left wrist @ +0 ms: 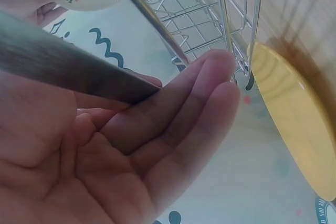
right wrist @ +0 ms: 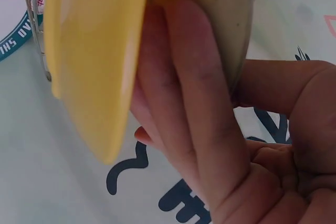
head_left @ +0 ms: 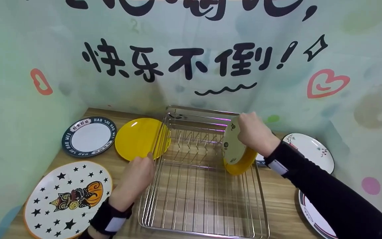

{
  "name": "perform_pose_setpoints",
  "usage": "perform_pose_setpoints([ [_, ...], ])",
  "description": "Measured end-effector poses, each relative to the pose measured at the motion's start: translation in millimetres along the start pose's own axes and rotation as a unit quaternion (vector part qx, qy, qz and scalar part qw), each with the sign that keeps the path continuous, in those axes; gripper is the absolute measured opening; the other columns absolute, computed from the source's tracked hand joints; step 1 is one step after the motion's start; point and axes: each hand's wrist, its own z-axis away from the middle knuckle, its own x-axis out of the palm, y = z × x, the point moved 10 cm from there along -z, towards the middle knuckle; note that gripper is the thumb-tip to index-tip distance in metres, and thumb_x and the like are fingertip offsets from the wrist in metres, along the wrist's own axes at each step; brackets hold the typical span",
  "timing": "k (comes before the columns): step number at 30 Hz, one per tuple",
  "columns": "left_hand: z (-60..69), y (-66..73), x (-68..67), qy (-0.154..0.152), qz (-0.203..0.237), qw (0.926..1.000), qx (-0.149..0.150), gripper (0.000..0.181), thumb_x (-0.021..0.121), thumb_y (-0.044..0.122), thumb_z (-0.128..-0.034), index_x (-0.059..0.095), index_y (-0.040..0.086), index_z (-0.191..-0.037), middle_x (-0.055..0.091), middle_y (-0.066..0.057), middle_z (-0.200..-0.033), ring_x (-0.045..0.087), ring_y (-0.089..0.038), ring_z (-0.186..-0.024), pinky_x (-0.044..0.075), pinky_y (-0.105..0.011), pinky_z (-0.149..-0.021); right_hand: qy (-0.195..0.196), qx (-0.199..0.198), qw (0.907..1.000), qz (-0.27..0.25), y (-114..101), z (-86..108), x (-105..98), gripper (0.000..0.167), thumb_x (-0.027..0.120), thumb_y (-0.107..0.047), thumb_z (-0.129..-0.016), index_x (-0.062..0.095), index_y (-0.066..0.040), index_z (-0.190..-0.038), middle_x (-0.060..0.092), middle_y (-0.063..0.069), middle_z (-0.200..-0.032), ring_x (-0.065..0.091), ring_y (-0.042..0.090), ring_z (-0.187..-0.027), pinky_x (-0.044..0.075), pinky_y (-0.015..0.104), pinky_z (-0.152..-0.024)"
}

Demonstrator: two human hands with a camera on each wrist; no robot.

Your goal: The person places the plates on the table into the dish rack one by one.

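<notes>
R hand (head_left: 255,132) has a cream plate (head_left: 233,146) w/ small printed motifs, pinched btwn thumb & fingers at the edge. Plate's on its edge, abt upright, at the R side of the wire rack (head_left: 204,233); can't tell if it's seated in a slot. Standing yellow plate (head_left: 244,165) is just beside it, on the R; fingers are btwn the 2.

L hand (head_left: 138,176) grips the rack's L rail, thumb one side, fingers the other. Rack's on the wood-look worktop (head_left: 280,199).

L of rack: flat yellow plate (head_left: 134,139), blue-rimmed plate (head_left: 90,137) w/ lettering, & star-print plate (head_left: 51,182) nearest the person. R of rack: flower-print plate (head_left: 313,151), plus a dark-rimmed plate (head_left: 315,212) partly hidden by the R sleeve (head_left: 333,196). Backdrop (head_left: 191,30) has big black Chinese lettering.
</notes>
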Motion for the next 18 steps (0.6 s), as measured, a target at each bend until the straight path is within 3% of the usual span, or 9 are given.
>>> perform_pose_setpoints([
  [10,1.7,0.9,-0.1,0.009,-0.010,0.9999,0.008,0.032,0.051,-0.010,-0.0885,0.054,-0.025,-0.117,0.046,-0.010,-0.053,0.049,-0.021,-0.040,0.041,-0.026,-0.032,-0.028,0.019,0.9993,0.015,-1.8,-9.0,19.4,0.033,0.057,0.017,-0.076,0.062,0.011,-0.109,0.065,0.028,-0.098,0.069,0.040,-0.081,0.059,0.035,-0.055],
  [18,2.3,2.9,-1.2,0.002,-0.021,0.9998,0.005,0.033,0.051,-0.010,-0.0885,0.054,-0.024,-0.118,0.046,-0.009,-0.052,0.047,-0.019,-0.040,0.039,-0.025,-0.032,-0.045,0.037,0.9981,0.022,4.0,-10.9,39.2,0.034,0.059,0.016,-0.076,0.062,0.010,-0.109,0.065,0.026,-0.097,0.070,0.038,-0.081,0.059,0.035,-0.054],
])
